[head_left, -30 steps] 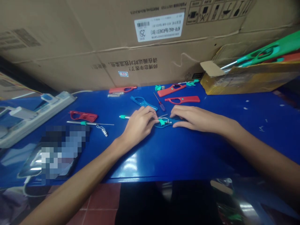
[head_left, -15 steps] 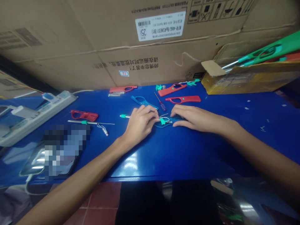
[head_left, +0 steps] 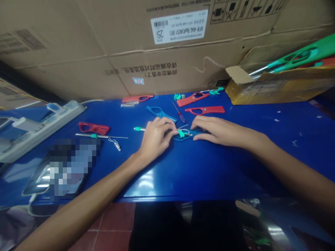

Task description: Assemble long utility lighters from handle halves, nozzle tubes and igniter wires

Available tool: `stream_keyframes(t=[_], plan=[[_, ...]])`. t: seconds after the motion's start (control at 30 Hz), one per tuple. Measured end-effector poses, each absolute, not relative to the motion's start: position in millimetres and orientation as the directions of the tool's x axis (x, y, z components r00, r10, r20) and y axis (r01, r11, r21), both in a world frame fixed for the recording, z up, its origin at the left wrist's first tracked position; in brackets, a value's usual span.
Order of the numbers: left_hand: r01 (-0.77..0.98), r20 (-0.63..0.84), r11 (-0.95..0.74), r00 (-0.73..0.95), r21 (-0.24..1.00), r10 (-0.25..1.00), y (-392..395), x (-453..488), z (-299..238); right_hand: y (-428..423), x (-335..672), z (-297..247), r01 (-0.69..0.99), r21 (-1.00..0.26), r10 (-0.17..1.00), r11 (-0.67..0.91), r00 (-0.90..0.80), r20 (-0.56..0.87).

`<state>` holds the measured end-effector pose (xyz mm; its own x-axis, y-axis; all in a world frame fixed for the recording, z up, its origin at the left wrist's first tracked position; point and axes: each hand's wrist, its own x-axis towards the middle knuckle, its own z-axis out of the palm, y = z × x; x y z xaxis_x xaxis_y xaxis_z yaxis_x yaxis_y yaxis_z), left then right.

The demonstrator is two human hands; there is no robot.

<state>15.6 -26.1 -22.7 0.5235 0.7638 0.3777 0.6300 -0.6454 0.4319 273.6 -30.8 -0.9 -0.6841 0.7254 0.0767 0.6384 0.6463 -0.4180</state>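
My left hand [head_left: 158, 137] is closed, thumb and index finger pinching a small green trigger piece [head_left: 181, 134] with thin white wires. That piece sits over a translucent blue lighter shell half [head_left: 186, 139]. A metal tube with a green collar [head_left: 138, 129] sticks out to the left from behind my left hand. My right hand [head_left: 216, 130] curves around the shell's right end, thumb below and fingers above; its grip is partly hidden. Just beyond my hands lie another blue shell half [head_left: 162, 113] and a screwdriver [head_left: 181, 116] with a purple handle.
Red lighter shells [head_left: 205, 110] lie along the back. To the left are a dark red shell half [head_left: 94, 128], a wired metal tube [head_left: 86, 135], phones [head_left: 39, 177] and a power strip [head_left: 62, 115]. A carton [head_left: 280, 87] of green lighters stands back right, before a large cardboard box [head_left: 86, 69].
My left thumb and fingertips have shifted slightly at the green trigger piece, and the thin rod beside it has tilted up a little. The right hand stays almost still.
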Motion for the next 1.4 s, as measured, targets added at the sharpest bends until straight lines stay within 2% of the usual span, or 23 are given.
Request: stream_keyframes(t=[0.37, 0.63, 0.87, 1.2, 1.4], plan=[[0.603, 0.382, -0.625, 0.495, 0.496, 0.781, -23.4, 15.9, -26.3, -31.0, 275.8, -4.0, 0.630, -0.377, 0.708, 0.679, -0.698, 0.108], [0.627, 0.392, -0.634, 0.498, 0.454, 0.773, -24.8, 17.4, -24.6, -33.2, 269.3, -3.7, 0.690, -0.354, 0.754, 0.632, -0.653, 0.073], [0.629, 0.396, -0.627, 0.486, 0.460, 0.779, -25.1, 17.1, -24.3, -34.8, 265.3, -10.4, 0.686, -0.465, 0.811, 0.560, -0.569, 0.137], [0.643, 0.410, -0.626, 0.476, 0.441, 0.778, -25.1, 16.4, -25.6, -27.3, 267.2, -21.5, 0.533, -0.652, 0.798, 0.539, -0.571, 0.194], [0.658, 0.434, -0.676, 0.531, 0.330, 0.728, -24.5, 13.3, -25.3, -27.1, 267.2, -22.6, 0.525, -0.666, 0.803, 0.530, -0.563, 0.195]])
